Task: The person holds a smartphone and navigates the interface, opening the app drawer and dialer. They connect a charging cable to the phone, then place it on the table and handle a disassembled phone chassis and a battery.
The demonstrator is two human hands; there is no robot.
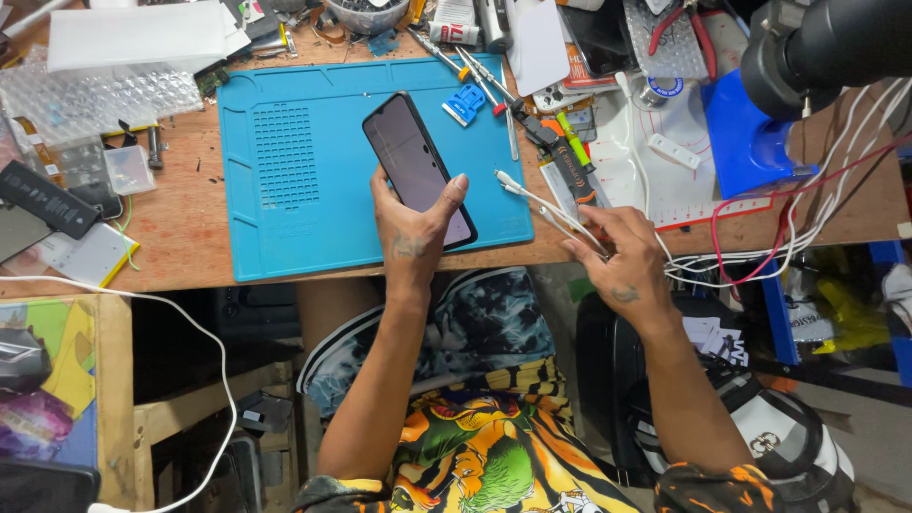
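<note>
Hands working at the near edge of a cluttered wooden counter (180,223). Left hand (410,228) is gripping a dark smartphone (418,168) from below, thumb on one long edge, fingers on the other, grip closed around its lower half. Phone is tilting up off the blue work mat (285,171), screen facing up and unlit, its top end pointing toward the far left.

Right hand (613,252) is pinching white cables (541,204) between thumb and fingers, grip closed on them. Cable plugs are sticking out toward the phone, their tips hanging near the mat's right edge, just apart from the phone. The cables are trailing right, joining a tangle of white and red wires (760,252) at the counter's edge.

Screwdrivers (475,71) and a small blue clip tool (464,103) are lying at the mat's far right corner. Sheet of bubble wrap (95,95) is lying far left. Black microscope barrel (826,47) is hanging at upper right.
</note>
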